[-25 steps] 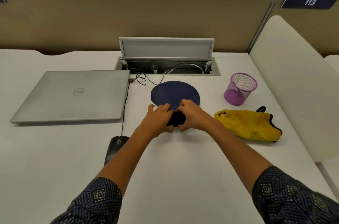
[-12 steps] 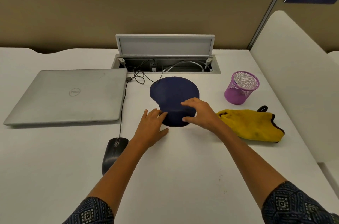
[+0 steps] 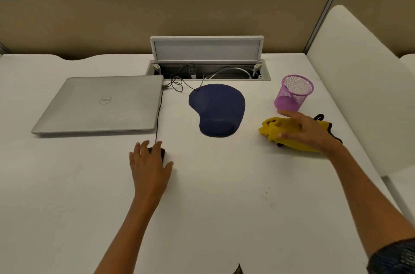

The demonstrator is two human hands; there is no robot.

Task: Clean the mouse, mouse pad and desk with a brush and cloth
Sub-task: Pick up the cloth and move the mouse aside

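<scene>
A dark blue mouse pad (image 3: 217, 109) with a raised wrist rest lies flat in the middle of the white desk (image 3: 224, 206). To its left, my left hand (image 3: 150, 166) rests on the black wired mouse (image 3: 161, 153) with fingers spread and thumb held out; most of the mouse is hidden under it. A crumpled yellow cloth (image 3: 272, 130) with black trim lies to the right. My right hand (image 3: 307, 131) hovers over that cloth with straight, spread fingers; whether it touches the cloth is unclear. No brush is plainly visible.
A shut silver laptop (image 3: 101, 105) lies at the left, the mouse cable running along its right edge. An open cable box (image 3: 208, 69) with its raised lid sits at the back. A purple mesh cup (image 3: 294, 94) stands behind the cloth. A white side panel (image 3: 359, 85) bounds the right.
Both hands have left the mouse pad, which now lies flat. My left hand moved left and back onto the mouse; my right hand moved right over the yellow cloth.
</scene>
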